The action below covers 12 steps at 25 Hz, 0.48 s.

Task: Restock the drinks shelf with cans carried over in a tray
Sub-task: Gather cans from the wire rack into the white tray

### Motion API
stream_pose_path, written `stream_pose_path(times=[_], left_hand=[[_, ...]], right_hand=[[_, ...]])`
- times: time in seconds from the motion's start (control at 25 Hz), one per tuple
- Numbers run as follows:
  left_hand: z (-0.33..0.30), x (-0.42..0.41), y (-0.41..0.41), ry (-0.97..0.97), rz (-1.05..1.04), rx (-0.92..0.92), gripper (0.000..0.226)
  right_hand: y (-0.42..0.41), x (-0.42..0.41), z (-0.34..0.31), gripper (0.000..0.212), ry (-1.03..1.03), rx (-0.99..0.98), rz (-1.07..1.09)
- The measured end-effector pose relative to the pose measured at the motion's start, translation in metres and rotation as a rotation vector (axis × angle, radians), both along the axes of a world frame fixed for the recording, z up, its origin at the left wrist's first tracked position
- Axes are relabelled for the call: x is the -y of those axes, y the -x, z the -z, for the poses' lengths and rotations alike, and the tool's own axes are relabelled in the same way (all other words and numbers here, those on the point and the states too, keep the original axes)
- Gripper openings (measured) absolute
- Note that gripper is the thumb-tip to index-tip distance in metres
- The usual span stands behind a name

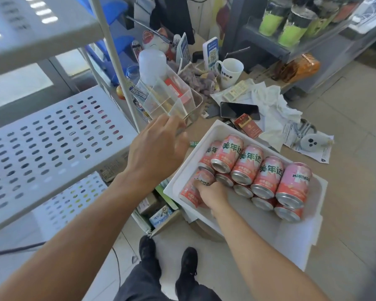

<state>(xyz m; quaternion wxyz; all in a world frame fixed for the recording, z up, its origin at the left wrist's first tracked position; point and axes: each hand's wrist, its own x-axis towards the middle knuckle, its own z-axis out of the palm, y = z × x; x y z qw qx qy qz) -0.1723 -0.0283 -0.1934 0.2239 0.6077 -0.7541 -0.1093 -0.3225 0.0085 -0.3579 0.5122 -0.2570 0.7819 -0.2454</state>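
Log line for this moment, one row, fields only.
right hand: grips can in tray | left hand: open, above counter, holds nothing | shelf: no cans visible

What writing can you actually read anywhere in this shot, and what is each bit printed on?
"美年达": on the pink cans lying in the white tray.
"MIRINDA": on the rightmost can, partly cut off.
Mug, red packet, QR stand, papers: print too small or blurred.
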Motion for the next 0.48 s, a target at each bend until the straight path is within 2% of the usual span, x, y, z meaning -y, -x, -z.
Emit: stream_pose_path(times=[0.16, 0.32, 0.48], left_hand=[[0.002, 0.001, -0.001, -0.002, 0.003, -0.002, 0.022], [0.005, 0.002, 0.000, -0.005, 0.000, 0.016, 0.023], [0.005, -0.001, 0.002, -0.018, -0.004, 0.025, 0.024]], right_hand=[[0.004, 0.003, 0.001, 0.060, 0.025, 0.021, -0.051], [0.013, 0.001, 0.003, 0.060, 0.034, 0.070, -0.146], [0.024, 0.001, -0.003, 0.038, 0.032, 0.022, -0.187]])
